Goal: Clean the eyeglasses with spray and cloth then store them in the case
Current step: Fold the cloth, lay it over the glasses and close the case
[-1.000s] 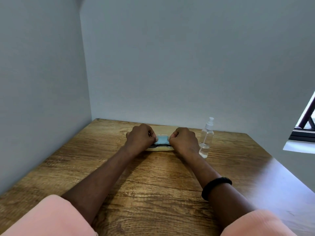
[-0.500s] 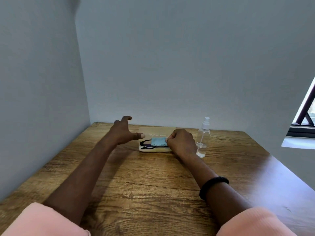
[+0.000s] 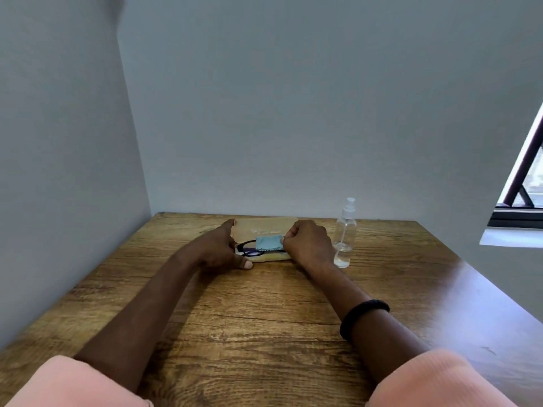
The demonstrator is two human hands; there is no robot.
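A tan glasses case [image 3: 266, 227] lies open at the far middle of the wooden table, its lid folded back. Dark-framed eyeglasses [image 3: 249, 249] rest in it, partly covered by a folded light-blue cloth [image 3: 269, 243]. My right hand [image 3: 308, 240] pinches the cloth's right end at the case's right side. My left hand [image 3: 219, 248] rests against the case's left end, fingers along its far side and thumb by its near edge. A clear spray bottle [image 3: 345, 236] stands upright just right of my right hand.
Grey walls close in the table [image 3: 264, 312] on the left and at the back. The table's right edge runs diagonally, with a window [image 3: 526, 183] beyond it.
The case went from shut under both fists to open, showing glasses and cloth. My left hand lifted off, spread, then came back down at the case's left end. The right hand stayed on the cloth.
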